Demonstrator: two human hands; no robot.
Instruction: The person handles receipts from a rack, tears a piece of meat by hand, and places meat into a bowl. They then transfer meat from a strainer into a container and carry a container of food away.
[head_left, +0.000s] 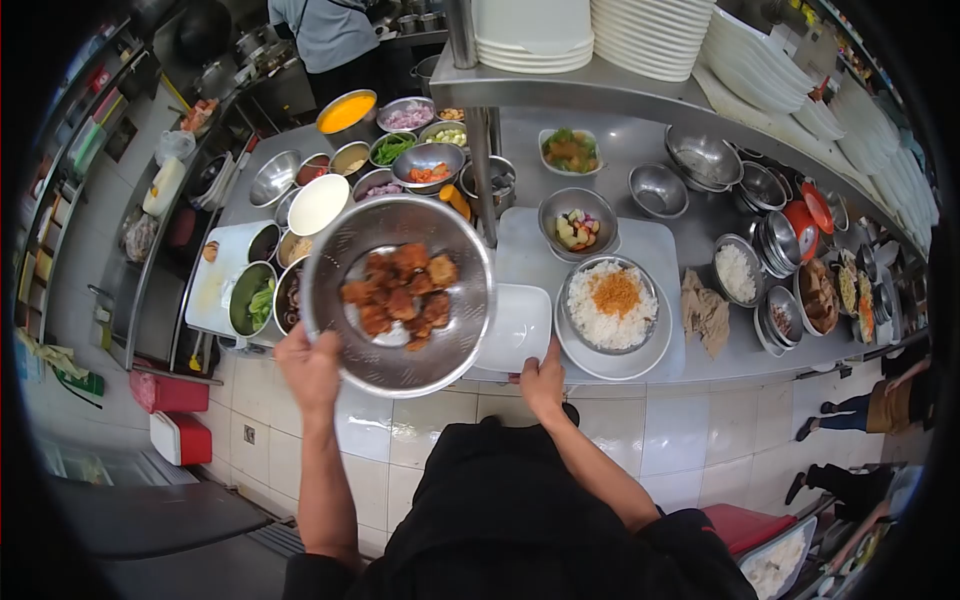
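Note:
My left hand [312, 375] grips the near-left rim of a steel colander [350, 225], raised above the counter's front edge. Browned fried pieces [402, 292], perhaps chicken, lie in its bottom. With thumb and fingers, my right hand [543, 382] pinches the near edge of a white dish [515, 315], partly hidden behind the colander. Just right of that dish, a steel bowl of white rice [590, 325] topped with orange-brown crumbs [615, 292] rests on a white plate [655, 360]. Behind it, cut vegetables [577, 230] fill part of another steel bowl [552, 205].
Several ingredient bowls, including one of orange liquid [347, 110], crowd the counter's left. A steel shelf [600, 97] with stacked white plates [645, 40] overhangs the back, on a post [486, 150]. A brown cloth [707, 312] lies right. Other people stand at the back and far right.

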